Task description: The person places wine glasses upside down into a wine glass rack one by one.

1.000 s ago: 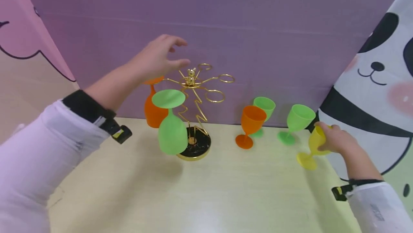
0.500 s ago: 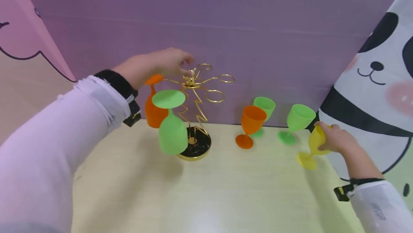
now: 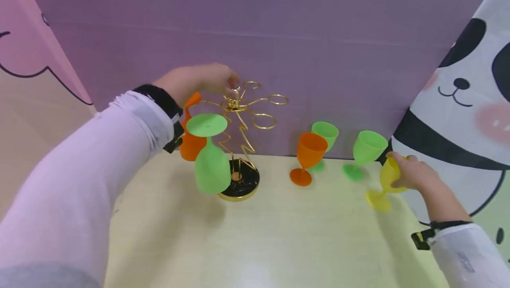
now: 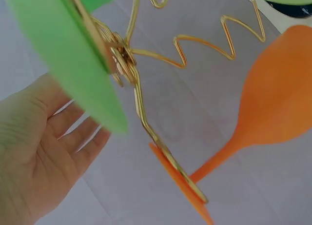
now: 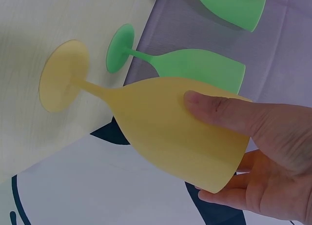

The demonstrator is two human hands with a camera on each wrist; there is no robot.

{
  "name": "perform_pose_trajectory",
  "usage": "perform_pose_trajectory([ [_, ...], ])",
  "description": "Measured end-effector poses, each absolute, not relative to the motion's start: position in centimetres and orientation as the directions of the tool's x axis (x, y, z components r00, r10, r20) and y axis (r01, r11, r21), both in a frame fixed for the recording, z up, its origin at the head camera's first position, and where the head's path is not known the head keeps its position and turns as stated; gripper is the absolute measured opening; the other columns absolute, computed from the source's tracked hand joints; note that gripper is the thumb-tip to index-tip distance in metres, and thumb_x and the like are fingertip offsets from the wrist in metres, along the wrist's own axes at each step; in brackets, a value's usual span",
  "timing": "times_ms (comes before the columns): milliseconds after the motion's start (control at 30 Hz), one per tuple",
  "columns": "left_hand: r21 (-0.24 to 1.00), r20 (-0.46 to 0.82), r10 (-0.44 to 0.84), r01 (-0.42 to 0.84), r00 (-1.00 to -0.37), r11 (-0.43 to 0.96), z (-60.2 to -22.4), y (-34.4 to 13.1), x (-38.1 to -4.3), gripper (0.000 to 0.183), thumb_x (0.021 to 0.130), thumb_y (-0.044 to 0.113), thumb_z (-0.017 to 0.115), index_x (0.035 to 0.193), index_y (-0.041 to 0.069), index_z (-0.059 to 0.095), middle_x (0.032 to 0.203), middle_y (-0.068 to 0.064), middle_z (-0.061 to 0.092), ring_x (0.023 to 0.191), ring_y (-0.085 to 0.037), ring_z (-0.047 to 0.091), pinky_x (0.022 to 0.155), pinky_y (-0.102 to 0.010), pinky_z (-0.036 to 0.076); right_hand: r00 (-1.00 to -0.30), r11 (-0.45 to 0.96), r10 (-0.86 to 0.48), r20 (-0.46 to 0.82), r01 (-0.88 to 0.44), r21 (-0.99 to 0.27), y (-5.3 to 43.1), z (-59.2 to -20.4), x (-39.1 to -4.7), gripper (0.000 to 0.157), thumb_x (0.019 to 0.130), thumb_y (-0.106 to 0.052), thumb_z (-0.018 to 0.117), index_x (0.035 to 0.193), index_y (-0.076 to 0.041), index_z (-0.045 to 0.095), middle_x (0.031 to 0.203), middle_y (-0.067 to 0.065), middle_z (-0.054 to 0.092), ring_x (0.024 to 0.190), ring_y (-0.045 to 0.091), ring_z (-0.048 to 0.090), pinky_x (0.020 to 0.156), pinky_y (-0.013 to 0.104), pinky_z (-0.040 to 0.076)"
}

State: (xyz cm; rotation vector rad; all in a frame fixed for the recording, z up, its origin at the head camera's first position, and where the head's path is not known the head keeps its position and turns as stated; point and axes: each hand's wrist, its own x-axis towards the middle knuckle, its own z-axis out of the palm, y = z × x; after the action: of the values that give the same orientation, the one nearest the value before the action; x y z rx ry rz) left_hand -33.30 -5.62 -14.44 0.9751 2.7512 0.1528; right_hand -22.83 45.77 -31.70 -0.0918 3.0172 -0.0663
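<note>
My left hand (image 3: 207,79) is at the top of a gold wire goblet rack (image 3: 247,181), its fingers and thumb pinching the small bear figure (image 3: 236,94) there. In the left wrist view, a green goblet's foot partly covers those fingers. A green goblet (image 3: 212,170) and an orange goblet (image 3: 192,149) hang upside down from the rack's left side; the wrist strap overlaps the orange one, whose foot is tilted. At the far right, my right hand (image 3: 420,173) grips a yellow goblet (image 5: 170,127) by its bowl, thumb on the near side. The yellow goblet leans, foot at the table.
An upright orange goblet (image 3: 311,149) stands right of the rack, with a green goblet (image 3: 328,133) behind it. Another green goblet (image 3: 368,147) stands near the yellow one. A purple cloth (image 3: 338,57) backs the table (image 3: 279,235), and a panda-print panel (image 3: 450,124) borders the right side.
My left hand has come down from above the rack onto the bear figure. The hanging orange goblet's foot has tipped as the wrist came over it. My right hand stays on the yellow goblet.
</note>
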Motion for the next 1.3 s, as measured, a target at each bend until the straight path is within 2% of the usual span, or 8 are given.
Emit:
perform_pose_trajectory([
  [100, 0.163, -0.186, 0.636, 0.614, -0.749, 0.772, -14.4, -5.2, -33.3, 0.050, 0.092, 0.025, 0.054, 0.134, 0.002, 0.041, 0.130, -0.017, 0.049, 0.117, -0.029, 0.042, 0.102, -0.043, 0.035, -0.991, 0.997, -0.060, -0.121, -0.055, -0.047, 45.7, -31.8, -22.8, 0.089, 0.064, -0.030, 0.079, 0.131, -0.005, 0.027, 0.108, 0.044, 0.035, 0.077, 0.051, 0.049, 0.059, 0.057, 0.045],
  [200, 0.120, -0.169, 0.637, 0.626, -0.752, 0.771, -14.5, -4.9, -33.3, 0.038, 0.091, 0.021, 0.055, 0.124, 0.003, 0.052, 0.119, -0.015, 0.055, 0.107, -0.027, 0.046, 0.093, -0.040, 0.041, -0.991, 0.997, -0.063, -0.118, -0.058, -0.048, 45.6, -31.8, -22.8, 0.089, 0.064, -0.030, 0.079, 0.132, -0.005, 0.026, 0.108, 0.045, 0.035, 0.078, 0.052, 0.048, 0.059, 0.058, 0.045],
  [333, 0.038, -0.102, 0.639, 0.639, -0.762, 0.768, -14.7, -4.5, -33.3, 0.006, 0.085, 0.011, 0.057, 0.084, 0.005, 0.059, 0.085, -0.010, 0.053, 0.081, -0.023, 0.044, 0.069, -0.030, 0.039, -0.991, 0.997, -0.069, -0.112, -0.065, -0.041, 45.6, -31.8, -23.0, 0.089, 0.064, -0.030, 0.079, 0.132, -0.005, 0.026, 0.108, 0.045, 0.035, 0.077, 0.051, 0.049, 0.060, 0.057, 0.045],
  [533, -0.023, -0.045, 0.671, 0.673, -0.740, 0.740, -14.8, -4.7, -33.1, 0.019, 0.081, 0.005, 0.057, 0.065, 0.008, 0.047, 0.068, -0.005, 0.043, 0.067, -0.019, 0.039, 0.059, -0.026, 0.030, -0.991, 0.997, -0.066, -0.118, -0.062, -0.042, 45.3, -31.7, -23.0, 0.089, 0.064, -0.029, 0.079, 0.132, -0.005, 0.027, 0.108, 0.045, 0.035, 0.077, 0.050, 0.049, 0.060, 0.057, 0.045],
  [700, -0.064, -0.019, 0.699, 0.699, -0.714, 0.712, -14.9, -4.9, -33.1, 0.017, 0.081, 0.008, 0.062, 0.067, 0.007, 0.054, 0.070, -0.006, 0.052, 0.069, -0.020, 0.043, 0.061, -0.027, 0.036, -0.991, 0.998, -0.064, -0.120, -0.060, -0.035, 45.3, -31.7, -23.1, 0.090, 0.063, -0.030, 0.079, 0.131, -0.005, 0.027, 0.108, 0.045, 0.035, 0.077, 0.050, 0.049, 0.061, 0.057, 0.045],
  [800, -0.072, -0.017, 0.709, 0.708, -0.705, 0.702, -14.8, -5.0, -33.1, 0.007, 0.082, 0.012, 0.065, 0.083, 0.005, 0.066, 0.084, -0.011, 0.063, 0.078, -0.022, 0.051, 0.071, -0.031, 0.044, -0.991, 0.997, -0.068, -0.116, -0.065, -0.033, 45.3, -31.7, -23.2, 0.089, 0.064, -0.030, 0.079, 0.131, -0.005, 0.027, 0.108, 0.045, 0.035, 0.077, 0.051, 0.049, 0.062, 0.057, 0.045],
  [933, -0.084, -0.018, 0.727, 0.725, -0.687, 0.683, -14.6, -5.1, -32.9, 0.018, 0.081, 0.012, 0.065, 0.098, 0.004, 0.068, 0.093, -0.013, 0.067, 0.086, -0.024, 0.055, 0.079, -0.035, 0.047, -0.991, 0.998, -0.063, -0.119, -0.059, -0.037, 45.2, -31.7, -23.3, 0.090, 0.064, -0.031, 0.079, 0.132, -0.005, 0.026, 0.108, 0.044, 0.035, 0.078, 0.051, 0.049, 0.061, 0.057, 0.045],
  [1300, -0.027, -0.035, 0.743, 0.744, -0.668, 0.668, -14.7, -5.0, -31.9, 0.020, 0.082, 0.004, 0.062, 0.100, 0.009, 0.069, 0.095, -0.010, 0.068, 0.082, -0.021, 0.055, 0.075, -0.031, 0.049, -0.990, 0.996, -0.077, -0.117, -0.073, -0.042, 45.0, -31.9, -23.5, 0.089, 0.063, -0.028, 0.079, 0.131, -0.004, 0.027, 0.107, 0.045, 0.034, 0.075, 0.049, 0.049, 0.062, 0.058, 0.045],
])
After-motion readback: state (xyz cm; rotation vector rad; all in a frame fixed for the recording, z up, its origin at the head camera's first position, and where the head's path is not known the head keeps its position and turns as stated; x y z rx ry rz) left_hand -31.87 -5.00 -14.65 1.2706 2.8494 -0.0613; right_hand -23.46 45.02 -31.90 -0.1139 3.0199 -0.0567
